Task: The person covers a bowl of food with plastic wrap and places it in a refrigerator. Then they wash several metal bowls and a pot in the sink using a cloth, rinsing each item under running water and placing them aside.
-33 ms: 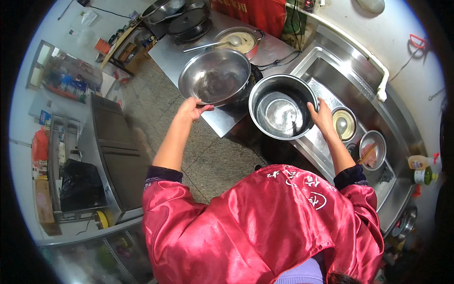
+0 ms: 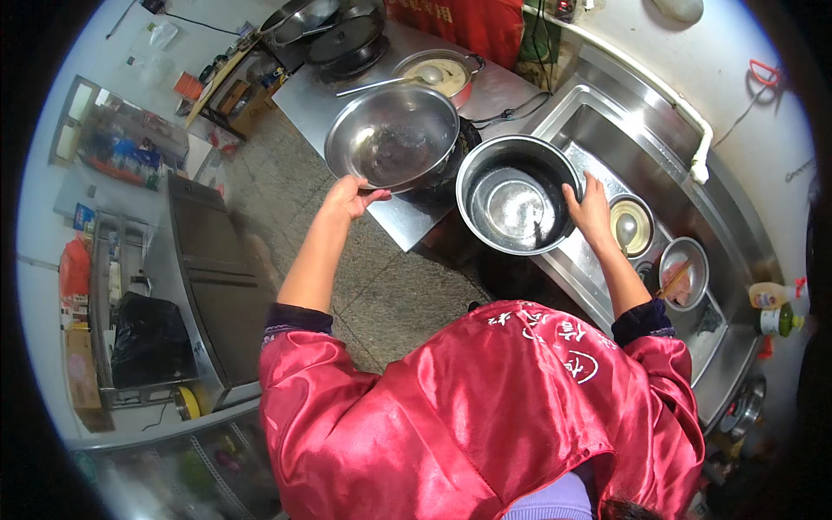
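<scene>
a wide steel bowl (image 2: 394, 139) is held by its near rim in the left hand (image 2: 347, 198), the grip pinched on the rim with the thumb pointing toward the bowl's side; the bowl is tilted, its hollow facing the camera, above the near corner of the steel bench (image 2: 347, 100) and over a dark round burner (image 2: 451, 169). a deep steel pot (image 2: 513, 195) is held by its right rim in the right hand (image 2: 589, 208), the fingers closed over the edge; the pot sits just beside the bowl, between the bench and the steel sink (image 2: 607, 130), and its shiny bottom is seen from above. in the sink, near the right hand, a small bowl with a spoon (image 2: 630, 227) is seen, and beyond it another small bowl with chopsticks (image 2: 682, 276). farther back on the bench a pan of pale food (image 2: 444, 74) with a ladle across it is set, and behind it a dark lidded wok (image 2: 347, 39). a red satin jacket (image 2: 477, 416) is worn by the person. a bottle (image 2: 771, 295) lies at the sink's far right edge.
</scene>
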`<state>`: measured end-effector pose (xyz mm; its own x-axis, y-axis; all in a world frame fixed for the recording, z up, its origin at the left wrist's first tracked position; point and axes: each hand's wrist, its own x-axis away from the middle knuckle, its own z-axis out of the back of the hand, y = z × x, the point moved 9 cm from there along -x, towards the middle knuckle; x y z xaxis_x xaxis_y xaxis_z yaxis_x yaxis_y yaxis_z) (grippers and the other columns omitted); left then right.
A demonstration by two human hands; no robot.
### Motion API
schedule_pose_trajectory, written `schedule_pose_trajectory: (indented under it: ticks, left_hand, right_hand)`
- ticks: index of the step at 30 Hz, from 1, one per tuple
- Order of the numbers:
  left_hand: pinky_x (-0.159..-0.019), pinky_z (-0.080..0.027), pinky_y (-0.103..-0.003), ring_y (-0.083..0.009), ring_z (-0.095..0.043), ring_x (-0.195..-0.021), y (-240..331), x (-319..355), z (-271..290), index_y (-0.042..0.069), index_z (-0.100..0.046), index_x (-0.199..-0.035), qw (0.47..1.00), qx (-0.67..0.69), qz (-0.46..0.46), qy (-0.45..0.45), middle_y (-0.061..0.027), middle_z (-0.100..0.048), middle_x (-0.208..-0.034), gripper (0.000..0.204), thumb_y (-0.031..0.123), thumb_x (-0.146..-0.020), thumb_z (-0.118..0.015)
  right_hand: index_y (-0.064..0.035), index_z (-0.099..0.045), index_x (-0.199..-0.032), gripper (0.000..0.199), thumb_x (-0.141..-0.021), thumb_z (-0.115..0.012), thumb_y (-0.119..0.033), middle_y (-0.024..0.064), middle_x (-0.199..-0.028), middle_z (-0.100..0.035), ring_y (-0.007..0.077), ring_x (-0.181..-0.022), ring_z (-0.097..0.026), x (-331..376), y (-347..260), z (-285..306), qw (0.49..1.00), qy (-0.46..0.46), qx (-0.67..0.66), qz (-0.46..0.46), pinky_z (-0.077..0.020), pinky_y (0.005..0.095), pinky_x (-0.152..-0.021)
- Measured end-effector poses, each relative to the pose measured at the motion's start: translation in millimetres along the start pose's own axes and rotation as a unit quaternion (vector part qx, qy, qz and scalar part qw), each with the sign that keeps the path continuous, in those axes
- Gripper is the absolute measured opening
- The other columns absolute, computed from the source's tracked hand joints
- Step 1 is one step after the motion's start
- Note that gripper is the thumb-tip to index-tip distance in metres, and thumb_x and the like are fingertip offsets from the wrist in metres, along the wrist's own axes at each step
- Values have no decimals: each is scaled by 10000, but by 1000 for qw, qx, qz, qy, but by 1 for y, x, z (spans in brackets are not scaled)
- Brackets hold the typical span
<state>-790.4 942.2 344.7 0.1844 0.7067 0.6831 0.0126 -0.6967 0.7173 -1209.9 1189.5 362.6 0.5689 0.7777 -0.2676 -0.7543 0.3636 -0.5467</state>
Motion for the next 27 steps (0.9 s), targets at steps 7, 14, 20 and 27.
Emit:
schedule_pose_trajectory:
  ticks: [7, 14, 20, 27]
  left_hand:
    - [-675, -633, -331, -413, -643, -915, 36, 41, -75, -184, -320, -1248, 983, -142, -114, -15, -324, -515, -1182, 393, 21, -913, -337]
    - [-585, -611, -364, -307, -684, -831, 15, 58, -155, -115, -476, -1207, 962, -193, -191, 9, -247, -620, -1077, 384, 0, -864, -348]
    - [-444, -568, -337, -346, -688, -668, -3, 47, -198, -158, -394, -1220, 941, -258, -219, 8, -291, -618, -1036, 382, 65, -915, -335]
    - [-457, -604, -373, -355, -674, -751, -8, 30, -227, -41, -306, -1339, 931, -260, -254, -14, -279, -542, -1162, 455, 18, -890, -353]
  right_hand:
    - [-63, -663, -911, 135, -847, -611, -170, 149, -890, -658, 347, -846, -636, -25, -23, -43, 987, -78, -116, 83, -503, 440, -743]
    - [-84, -711, -878, 138, -807, -626, -167, 185, -895, -679, 353, -886, -660, -46, 16, -112, 975, -160, -152, -32, -520, 438, -781]
    - [-66, -712, -843, 154, -767, -672, -193, 155, -869, -695, 315, -847, -673, -44, 55, -118, 968, -181, -108, -133, -530, 406, -762]
    - [-65, -691, -830, 166, -743, -682, -206, 181, -875, -682, 367, -866, -661, -42, 63, -103, 977, -167, -51, -121, -524, 450, -747]
